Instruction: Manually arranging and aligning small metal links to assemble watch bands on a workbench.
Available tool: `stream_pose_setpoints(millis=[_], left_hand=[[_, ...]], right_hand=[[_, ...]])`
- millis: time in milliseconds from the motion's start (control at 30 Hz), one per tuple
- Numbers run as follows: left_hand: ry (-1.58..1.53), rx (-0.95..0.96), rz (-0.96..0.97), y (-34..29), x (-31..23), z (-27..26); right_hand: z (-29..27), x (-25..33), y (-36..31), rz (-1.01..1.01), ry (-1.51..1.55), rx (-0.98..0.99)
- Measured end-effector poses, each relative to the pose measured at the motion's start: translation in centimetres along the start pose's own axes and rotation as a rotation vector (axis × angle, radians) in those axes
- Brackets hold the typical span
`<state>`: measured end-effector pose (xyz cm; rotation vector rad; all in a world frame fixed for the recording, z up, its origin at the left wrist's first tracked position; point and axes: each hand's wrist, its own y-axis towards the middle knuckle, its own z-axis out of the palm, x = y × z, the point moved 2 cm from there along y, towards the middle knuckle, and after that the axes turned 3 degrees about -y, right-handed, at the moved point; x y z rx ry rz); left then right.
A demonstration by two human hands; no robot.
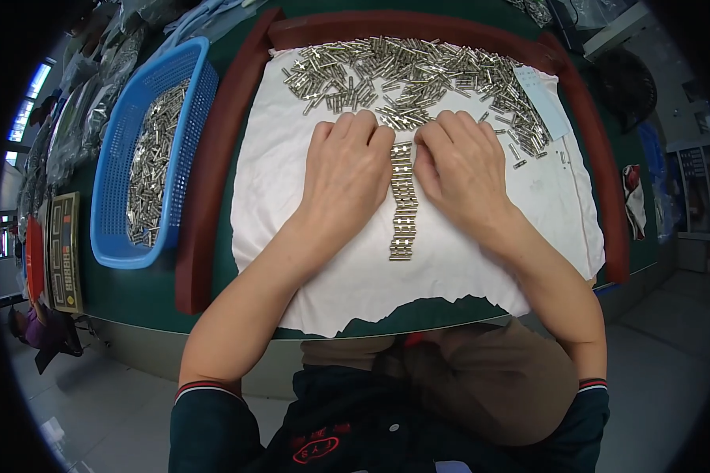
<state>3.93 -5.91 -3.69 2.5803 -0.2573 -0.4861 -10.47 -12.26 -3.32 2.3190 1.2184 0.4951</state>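
A narrow strip of silvery metal links (403,206), looking like a watch band, lies lengthwise on the white cloth (323,284) between my hands. My left hand (350,162) rests at the left of the strip's far end, its fingers curled down and closed. To the right of that same end, my right hand (464,162) is bent over with thumb and fingers drawn together. Whatever the fingertips pinch is hidden beneath both hands. Just beyond them spreads a heap of loose small metal links (406,75), some scattered singly toward the right.
A dark red wooden frame (205,213) borders the cloth on the left, back and right. Left of it stands a blue perforated basket (102,213) of metal pieces. A pale blue paper slip (546,106) lies at right. Beyond the basket are plastic bags (106,102) and a flat box (65,252).
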Motion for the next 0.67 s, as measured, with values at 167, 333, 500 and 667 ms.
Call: stream_pose_setpoints(millis=[167,333,500,667], left_hand=[[-0.008,-0.002,-0.002,0.1,0.0,0.0],[0.012,-0.005,-0.004,0.0,-0.2,0.0],[0.006,-0.008,-0.01,-0.1,-0.2,-0.2],[0.048,0.047,-0.032,-0.9,-0.4,-1.7]], right_hand=[[-0.2,0.2,-0.1,-0.006,0.028,-0.019],[-0.2,0.1,-0.3,0.014,-0.01,-0.021],[-0.4,0.2,-0.3,-0.005,-0.013,-0.019],[-0.9,0.3,-0.7,-0.003,0.017,-0.016]])
